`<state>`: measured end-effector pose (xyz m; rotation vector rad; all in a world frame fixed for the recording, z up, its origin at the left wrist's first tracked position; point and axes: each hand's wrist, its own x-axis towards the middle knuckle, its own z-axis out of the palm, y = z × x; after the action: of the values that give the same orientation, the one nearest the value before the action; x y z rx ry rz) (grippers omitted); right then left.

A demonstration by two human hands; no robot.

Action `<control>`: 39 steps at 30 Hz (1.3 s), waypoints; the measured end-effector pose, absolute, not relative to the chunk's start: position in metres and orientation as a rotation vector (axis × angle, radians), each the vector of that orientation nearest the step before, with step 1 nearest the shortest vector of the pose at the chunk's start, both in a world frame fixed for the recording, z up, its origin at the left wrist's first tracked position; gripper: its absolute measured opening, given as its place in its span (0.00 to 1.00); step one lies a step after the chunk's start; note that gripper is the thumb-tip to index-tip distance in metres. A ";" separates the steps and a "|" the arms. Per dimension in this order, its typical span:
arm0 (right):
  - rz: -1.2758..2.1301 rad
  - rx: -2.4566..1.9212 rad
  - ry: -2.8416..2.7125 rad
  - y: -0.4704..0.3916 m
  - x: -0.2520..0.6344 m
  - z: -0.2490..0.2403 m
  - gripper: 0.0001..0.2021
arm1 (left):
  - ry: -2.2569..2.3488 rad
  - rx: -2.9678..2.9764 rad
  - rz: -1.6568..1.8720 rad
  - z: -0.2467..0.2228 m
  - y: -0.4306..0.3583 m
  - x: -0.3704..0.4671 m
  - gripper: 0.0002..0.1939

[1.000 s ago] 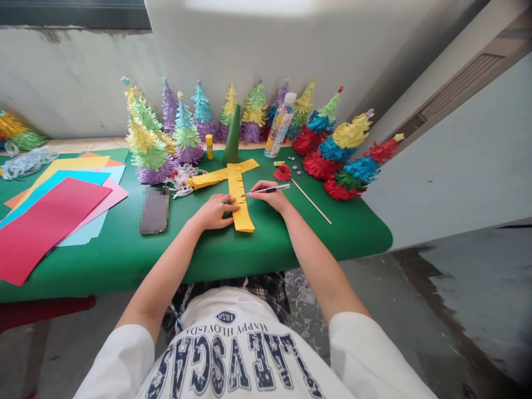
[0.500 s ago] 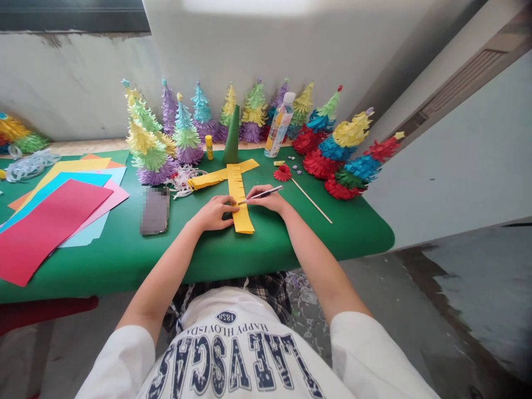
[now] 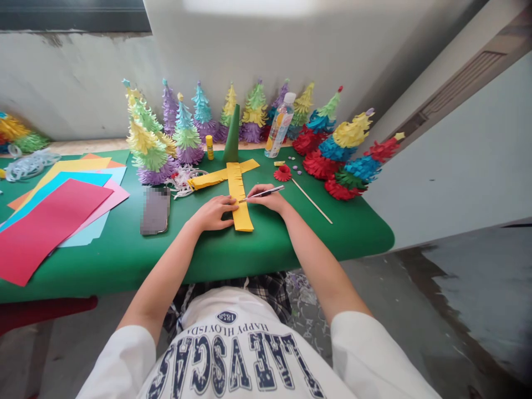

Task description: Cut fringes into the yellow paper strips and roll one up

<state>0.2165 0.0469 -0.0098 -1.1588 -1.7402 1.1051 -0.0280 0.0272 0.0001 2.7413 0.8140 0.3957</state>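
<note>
The left hand lies flat, fingers together, pinning a yellow paper strip to the green bench, presumably to steady it. The right hand has its fingers clamped on a slim craft knife, tip on the strip just beyond the left fingertips. Paper trees line the grey wall.

white short-sleeved t-shirt, navy lettering, bare forearms

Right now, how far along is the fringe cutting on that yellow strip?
Done: the far part of the yellow strip already shows fringe cuts along its edges. In hand: the left hand presses the strip flat on the green table, while the right hand holds the craft knife with its tip at the strip. Left: the near end looks uncut, and the green cone stands bare.
</note>
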 end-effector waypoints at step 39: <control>1.133 -1.174 -1.770 0.049 0.216 -0.011 0.13 | 0.823 2.723 0.401 -0.003 0.029 -0.030 0.22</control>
<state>0.2163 0.0487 -0.0114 -1.1736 -1.7697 1.1327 -0.0298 0.0286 -0.0030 2.7232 0.8233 0.4008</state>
